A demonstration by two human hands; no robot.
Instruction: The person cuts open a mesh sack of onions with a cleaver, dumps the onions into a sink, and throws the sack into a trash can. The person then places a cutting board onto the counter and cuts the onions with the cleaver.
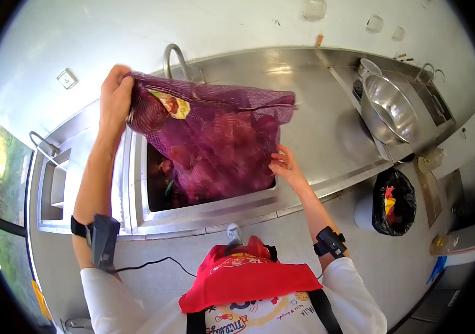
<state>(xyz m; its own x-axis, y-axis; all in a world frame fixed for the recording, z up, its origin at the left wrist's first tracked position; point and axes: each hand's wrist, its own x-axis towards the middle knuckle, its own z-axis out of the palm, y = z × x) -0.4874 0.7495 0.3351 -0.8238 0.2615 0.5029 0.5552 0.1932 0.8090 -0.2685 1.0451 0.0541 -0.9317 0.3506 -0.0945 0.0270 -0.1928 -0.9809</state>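
Note:
A purple mesh bag (pixel 221 139) with a yellow and green label hangs over the steel sink (pixel 215 207). My left hand (pixel 116 97) grips its upper left corner, where a round dark red item bulges against the mesh. At the bag's lower right edge is my right hand (pixel 287 165), its fingers apart and near or touching the mesh. Dark red round items (pixel 166 166) show in the sink below the bag's left side, beside a small green piece. The bag hides most of the sink's inside.
Behind the sink rises a curved faucet (pixel 175 58). Large metal bowls (pixel 389 108) stand on the steel counter (pixel 315 100) at the right. A bin with a black liner (pixel 394 203) is on the floor at the right. Another sink (pixel 55 186) lies at the far left.

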